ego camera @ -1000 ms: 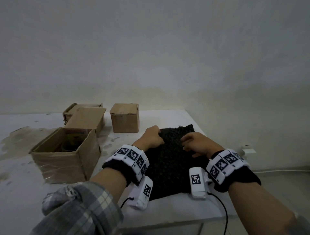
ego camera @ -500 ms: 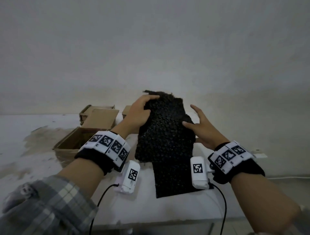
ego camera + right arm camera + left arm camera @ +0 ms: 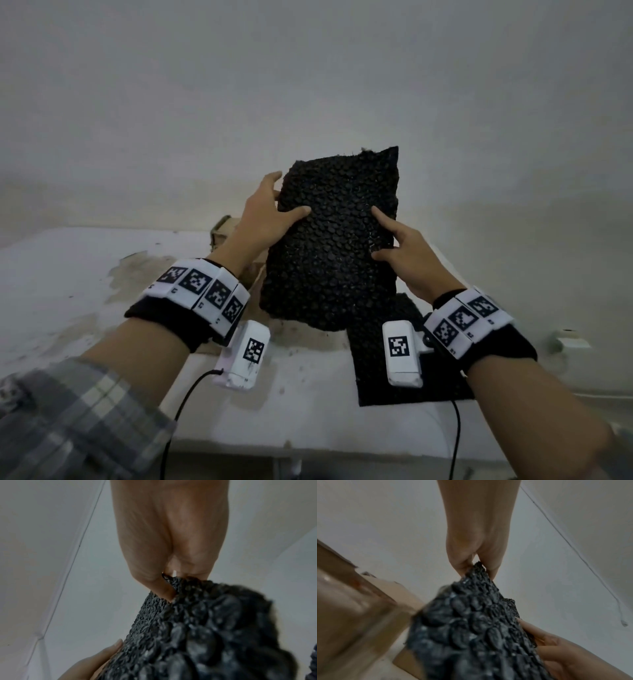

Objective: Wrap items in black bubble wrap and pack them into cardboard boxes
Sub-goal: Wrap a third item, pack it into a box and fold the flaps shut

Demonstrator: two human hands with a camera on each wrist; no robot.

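A sheet of black bubble wrap stands upright in the air above the white table. My left hand grips its left edge, thumb on the front and fingers behind; the left wrist view shows that hand pinching the wrap. My right hand holds the right edge with thumb and index finger on the front. In the right wrist view that hand pinches the wrap. A second black sheet lies flat on the table below, partly hidden by my right wrist.
A corner of a cardboard box shows behind my left hand, and a box side fills the left of the left wrist view. A plain wall stands behind the table. The table's front edge runs just under my forearms.
Both hands have lifted the top bubble wrap sheet off the table and raised it upright in the air. The lower sheet stays on the table. The boxes have mostly dropped out of sight.
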